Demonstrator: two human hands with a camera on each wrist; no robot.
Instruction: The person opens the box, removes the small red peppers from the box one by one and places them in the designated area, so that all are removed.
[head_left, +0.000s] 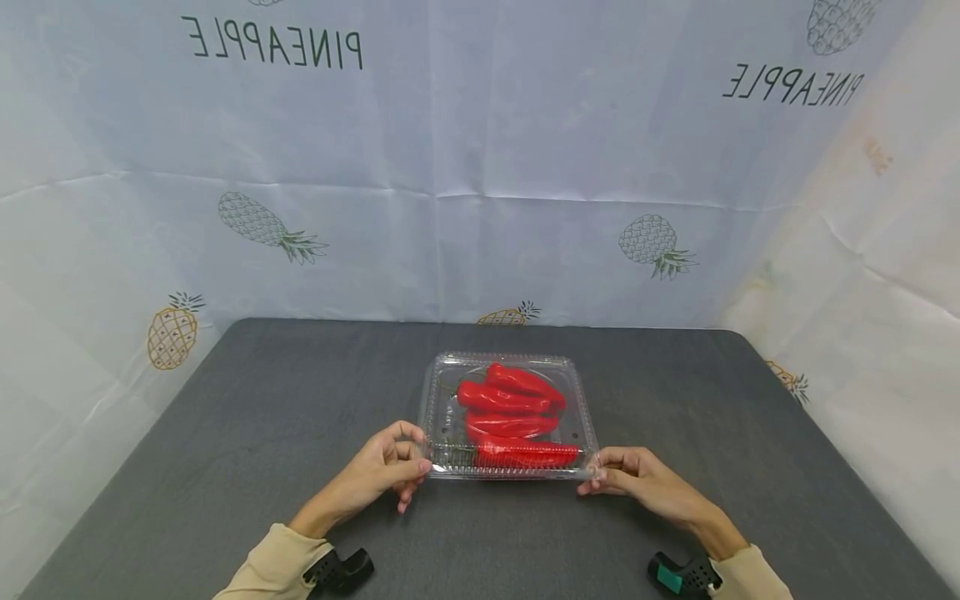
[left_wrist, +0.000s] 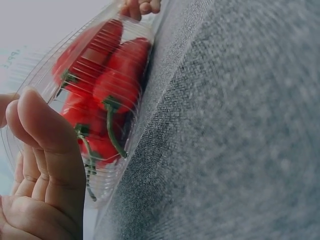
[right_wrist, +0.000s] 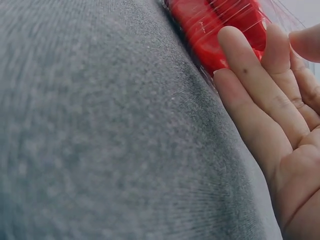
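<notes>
A clear plastic clamshell box (head_left: 441,408) sits on the dark table, with several red peppers (head_left: 504,398) lying side by side inside it. Green stems show through its ribbed wall in the left wrist view, on peppers (left_wrist: 117,82) near that end. My left hand (head_left: 386,462) pinches the near left corner between thumb and fingers. At the near right corner, my right hand (head_left: 637,479) pinches the rim with thumb and index finger. In the right wrist view the other fingers of the right hand (right_wrist: 272,110) extend along the box, beside the red peppers.
The dark grey table (head_left: 315,375) extends on all sides of the box. White cloth (head_left: 465,150) printed with pineapples hangs behind the table and along both sides. Black devices are strapped to both wrists, the left wrist device (head_left: 341,571) and the right wrist device (head_left: 684,575).
</notes>
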